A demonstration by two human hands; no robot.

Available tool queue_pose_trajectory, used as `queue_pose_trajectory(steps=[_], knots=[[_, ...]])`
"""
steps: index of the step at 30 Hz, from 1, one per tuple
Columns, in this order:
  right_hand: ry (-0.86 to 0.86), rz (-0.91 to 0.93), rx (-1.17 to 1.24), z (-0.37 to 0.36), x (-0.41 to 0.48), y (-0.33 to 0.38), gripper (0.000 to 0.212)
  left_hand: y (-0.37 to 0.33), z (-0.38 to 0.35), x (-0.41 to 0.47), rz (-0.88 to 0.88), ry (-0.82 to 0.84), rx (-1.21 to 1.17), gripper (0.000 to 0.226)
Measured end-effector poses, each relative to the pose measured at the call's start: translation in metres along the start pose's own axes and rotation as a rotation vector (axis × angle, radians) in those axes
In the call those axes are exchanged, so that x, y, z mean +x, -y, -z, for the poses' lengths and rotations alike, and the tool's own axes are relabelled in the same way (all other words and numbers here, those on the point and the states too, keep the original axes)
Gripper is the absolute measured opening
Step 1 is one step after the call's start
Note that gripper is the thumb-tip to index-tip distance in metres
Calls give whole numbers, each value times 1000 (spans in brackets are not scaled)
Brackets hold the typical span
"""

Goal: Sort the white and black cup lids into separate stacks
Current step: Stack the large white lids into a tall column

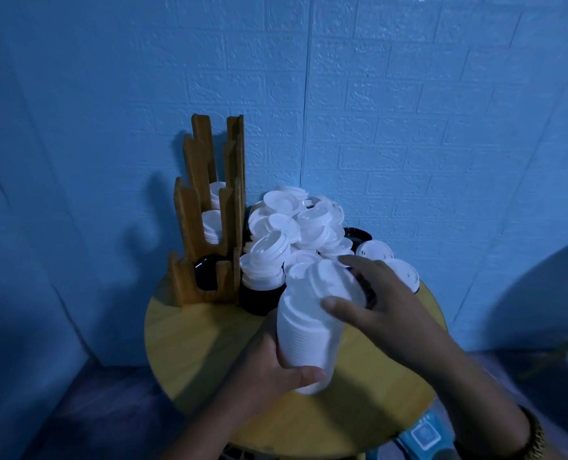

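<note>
The left hand gripped the lower part of a tall stack of white lids, which was tilted above the round yellow table. The right hand held its top between thumb and fingers. Behind lay a pile of loose white lids. At the left stood a wooden holder with white lids in its upper slots and a black lid in its lowest

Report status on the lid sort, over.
Left hand grips white lid stack at base. Right hand grips its top. Loose lid pile behind, unsorted.
</note>
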State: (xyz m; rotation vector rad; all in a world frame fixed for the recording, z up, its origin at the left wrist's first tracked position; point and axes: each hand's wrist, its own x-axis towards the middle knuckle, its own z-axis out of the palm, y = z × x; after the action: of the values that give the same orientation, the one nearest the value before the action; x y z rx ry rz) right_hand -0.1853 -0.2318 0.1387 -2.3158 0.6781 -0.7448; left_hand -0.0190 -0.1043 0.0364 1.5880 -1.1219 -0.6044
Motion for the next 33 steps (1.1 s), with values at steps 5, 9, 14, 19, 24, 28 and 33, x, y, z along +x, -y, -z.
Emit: queue_pose_trajectory(steps=[5,9,14,19,24,28,33], knots=[[220,60,-289,-12,16,25,78,-8,2,5,27,9,103,74],[186,14,-175,-19,19,30,66,-7,3,5,36,-21,106,67],[67,21,-307,-33,13,29,65,-4,-10,0,35,-115,88,77],[330,10,46,-14,20,14,63,-5,4,3,24,47,55,72],[149,-25,-119,-27,15,23,71,-6,-16,-1,18,-137,163,83],[56,-27,-259,-36,9,26,74,-1,-21,4,3,-193,249,94],[39,-56,-318,-38,8,29,73,-1,-20,6,2,-167,253,88]])
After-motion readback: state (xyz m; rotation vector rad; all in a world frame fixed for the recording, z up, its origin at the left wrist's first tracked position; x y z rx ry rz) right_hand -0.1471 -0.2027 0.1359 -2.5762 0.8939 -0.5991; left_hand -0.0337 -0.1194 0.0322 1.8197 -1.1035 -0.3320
